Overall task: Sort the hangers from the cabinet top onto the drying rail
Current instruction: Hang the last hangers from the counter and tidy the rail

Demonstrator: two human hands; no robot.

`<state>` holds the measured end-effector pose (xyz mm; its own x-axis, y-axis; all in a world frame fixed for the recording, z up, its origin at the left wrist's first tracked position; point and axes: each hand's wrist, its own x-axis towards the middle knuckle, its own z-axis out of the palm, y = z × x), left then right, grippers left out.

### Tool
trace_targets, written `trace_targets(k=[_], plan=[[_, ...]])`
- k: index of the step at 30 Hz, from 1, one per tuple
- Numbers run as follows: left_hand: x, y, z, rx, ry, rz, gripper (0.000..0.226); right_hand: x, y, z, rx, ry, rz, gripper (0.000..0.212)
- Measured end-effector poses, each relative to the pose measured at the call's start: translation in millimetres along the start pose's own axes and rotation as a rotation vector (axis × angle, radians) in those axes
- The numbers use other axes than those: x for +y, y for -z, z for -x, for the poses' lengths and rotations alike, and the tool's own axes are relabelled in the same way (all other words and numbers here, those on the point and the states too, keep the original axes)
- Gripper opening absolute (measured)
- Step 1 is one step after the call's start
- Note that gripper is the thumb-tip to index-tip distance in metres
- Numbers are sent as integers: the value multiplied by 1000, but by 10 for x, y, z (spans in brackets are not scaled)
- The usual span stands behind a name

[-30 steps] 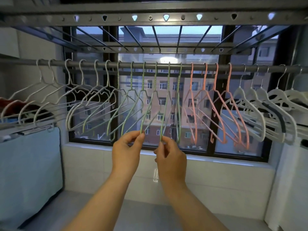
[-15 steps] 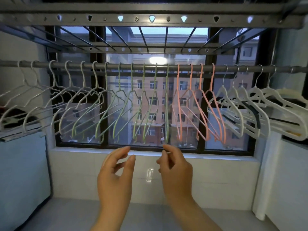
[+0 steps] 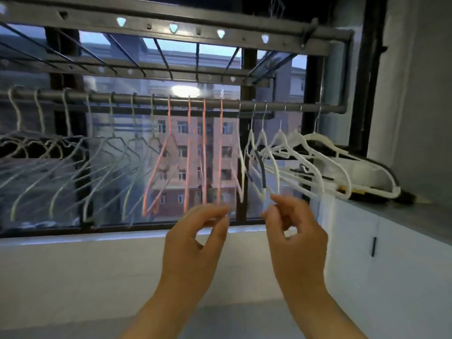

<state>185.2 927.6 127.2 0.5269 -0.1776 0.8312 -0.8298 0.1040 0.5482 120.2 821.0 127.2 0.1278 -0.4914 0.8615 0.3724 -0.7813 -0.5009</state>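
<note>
Loosely curled fingers (image 3: 208, 211) of a person's left hand (image 3: 193, 243) are raised just under the lower ends of the pink hangers (image 3: 204, 143). Forefinger and thumb are parted, with a clear gap and nothing seen between them. Motion blur hides whether the fingertips touch the pink wire.

Beside it, the right hand (image 3: 296, 238) is lifted to the same height. Its fingers (image 3: 281, 201) are likewise bent and apart, gripping nothing, with the forefinger tip just below the nearest white hangers (image 3: 318, 140).

Both bare forearms reach up from the bottom of the picture.

The drying rail (image 3: 293, 107) runs across the window (image 3: 244, 143) and carries the hangers in colour groups. Light-coloured hangers (image 3: 66, 113) hang at the far left, then pale green hangers (image 3: 111, 118), then four pink ones in the middle. The thick white plastic ones hang at the right end.

The lower arm of the last white hanger reaches out above the cabinet top (image 3: 415, 211). This grey surface sits in the right-hand corner over a white cabinet (image 3: 391, 265) with a dark handle. A white bundle and a small dark item lie on it, too blurred to name.

An overhead rack (image 3: 171, 23) of grey bars with punched holes spans the ceiling above the rail. A brick building (image 3: 176, 177) fills the glass behind the pink hangers. A pale wall (image 3: 97, 265) runs below the sill.
</note>
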Motion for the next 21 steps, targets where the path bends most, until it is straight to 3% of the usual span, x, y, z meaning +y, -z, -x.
trace_targets(k=[6,11,15,21], plan=[[115,-747,-137,74,-16,-67,46,564,486,-403,-113,-56,34,45],[15,-1070,-145,157,104,-172,39,900,444,-528,-339,-155,17,16],[-23,-1190,-109,217,162,-242,40,1004,326,-591,-447,-161,15,32],[-65,-1247,-163,241,203,-228,39,1030,191,-631,-454,-128,66,39]])
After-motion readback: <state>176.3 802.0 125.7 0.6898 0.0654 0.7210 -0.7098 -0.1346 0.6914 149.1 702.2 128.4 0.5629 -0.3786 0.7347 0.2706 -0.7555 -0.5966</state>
